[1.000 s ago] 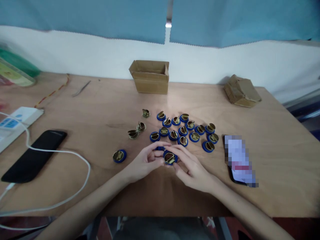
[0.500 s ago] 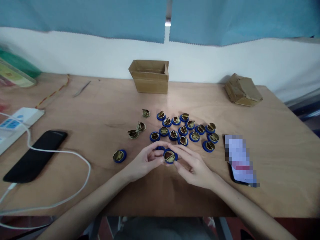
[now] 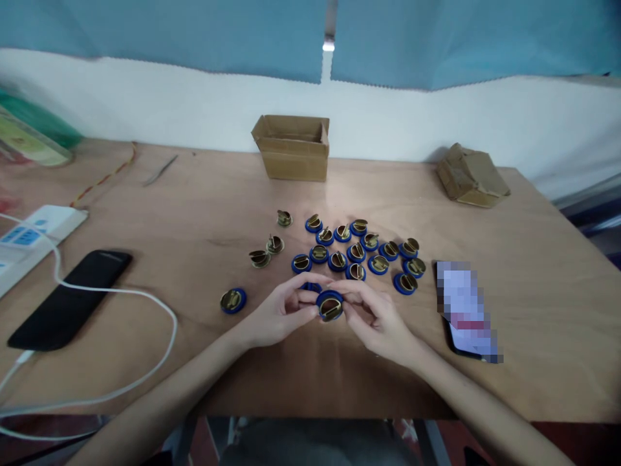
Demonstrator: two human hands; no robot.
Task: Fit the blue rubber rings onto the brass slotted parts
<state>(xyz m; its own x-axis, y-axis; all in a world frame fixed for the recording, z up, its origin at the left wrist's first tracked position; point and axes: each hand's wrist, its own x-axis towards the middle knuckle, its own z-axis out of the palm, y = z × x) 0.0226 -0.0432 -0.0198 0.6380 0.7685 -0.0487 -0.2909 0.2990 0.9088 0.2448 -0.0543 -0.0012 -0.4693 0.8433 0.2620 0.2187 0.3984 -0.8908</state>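
Between my left hand [image 3: 279,314] and my right hand [image 3: 383,320] is a round blue-rimmed clip [image 3: 330,306], with its gold metal back facing me. The fingers of both hands pinch its rim from either side, just above the table. Beyond my fingers lie several more such clips [image 3: 356,251] in a loose cluster, metal side up. One blue piece [image 3: 311,286] is partly hidden behind my left fingers. A single blue-rimmed clip [image 3: 233,300] rests left of my left hand. Farther back are 3 gold clips without blue rims [image 3: 275,244].
An open cardboard box [image 3: 294,160] stands at the back, and a crumpled box [image 3: 473,176] sits at the back right. A lit phone [image 3: 463,307] lies right of my hands. On the left are a black phone [image 3: 70,299], a white cable [image 3: 162,304] and a power strip [image 3: 41,236].
The held clip has turned and tipped between my fingers, so its metal bar lies at a different angle. My right fingers have drawn in slightly; other things keep their places.
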